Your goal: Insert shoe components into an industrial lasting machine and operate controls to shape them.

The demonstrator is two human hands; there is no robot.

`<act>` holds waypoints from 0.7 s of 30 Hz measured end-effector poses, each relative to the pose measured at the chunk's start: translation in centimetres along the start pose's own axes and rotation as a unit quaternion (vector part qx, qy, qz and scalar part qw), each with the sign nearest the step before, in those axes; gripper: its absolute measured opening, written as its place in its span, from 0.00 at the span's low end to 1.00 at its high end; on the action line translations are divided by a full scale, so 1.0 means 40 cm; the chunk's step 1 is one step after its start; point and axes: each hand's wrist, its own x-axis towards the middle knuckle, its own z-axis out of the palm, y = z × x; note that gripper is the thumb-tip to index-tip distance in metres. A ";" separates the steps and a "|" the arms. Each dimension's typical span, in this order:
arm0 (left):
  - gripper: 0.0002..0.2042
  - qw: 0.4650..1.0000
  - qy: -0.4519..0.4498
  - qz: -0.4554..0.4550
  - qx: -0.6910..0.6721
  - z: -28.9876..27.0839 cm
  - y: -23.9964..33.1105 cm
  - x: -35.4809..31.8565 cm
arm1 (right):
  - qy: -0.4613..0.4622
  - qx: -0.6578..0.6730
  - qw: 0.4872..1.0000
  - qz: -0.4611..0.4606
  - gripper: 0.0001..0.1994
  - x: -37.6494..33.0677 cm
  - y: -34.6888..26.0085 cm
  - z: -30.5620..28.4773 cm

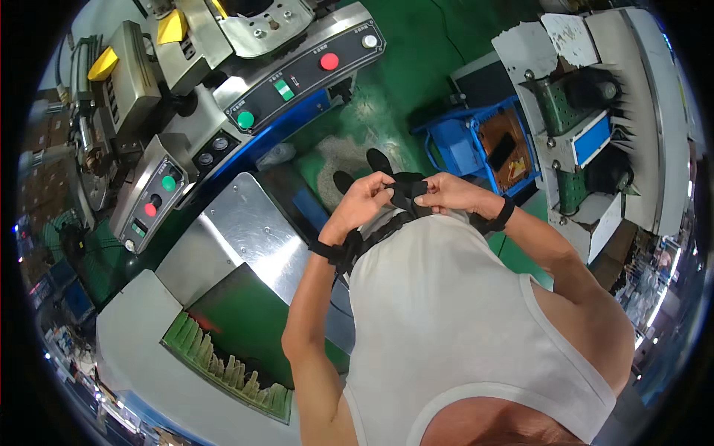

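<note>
In front of my waist, a black, soft-looking piece (405,195) is stretched between both hands. My left hand (363,201) pinches its left side between thumb and fingers. On the other side, the thumb and fingers of my right hand (452,195) are closed on the same piece. Its lower part overlaps the dark belt at my waist, so I cannot tell its full shape or kind. A black strap (333,253) circles my left wrist, and another black strap (503,215) circles the right.
At upper left stands a machine with a control panel (301,78) of coloured buttons. A steel surface (249,215) lies left of me, above a green-lined opening with ragged strips (223,368). A blue stool-like frame (454,145) and a machine with dark shoe-like forms (595,89) stand right.
</note>
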 end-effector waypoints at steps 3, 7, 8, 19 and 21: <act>0.05 0.999 0.031 0.007 0.023 0.005 -0.001 0.007 | -0.018 0.030 0.999 -0.038 0.11 0.009 -0.022 -0.019; 0.08 0.997 0.060 0.007 0.036 0.011 -0.005 0.025 | 0.021 -0.042 0.991 -0.126 0.10 0.027 -0.039 -0.024; 0.09 0.997 0.063 0.002 0.040 0.012 -0.007 0.027 | 0.042 -0.084 0.983 -0.156 0.10 0.036 -0.041 -0.024; 0.09 0.993 0.090 0.020 0.072 0.033 -0.039 -0.019 | 0.046 -0.144 0.967 -0.207 0.11 0.054 0.023 -0.047; 0.09 0.986 0.153 0.044 0.053 0.029 -0.037 -0.036 | 0.067 -0.145 0.966 -0.202 0.12 0.057 0.038 -0.055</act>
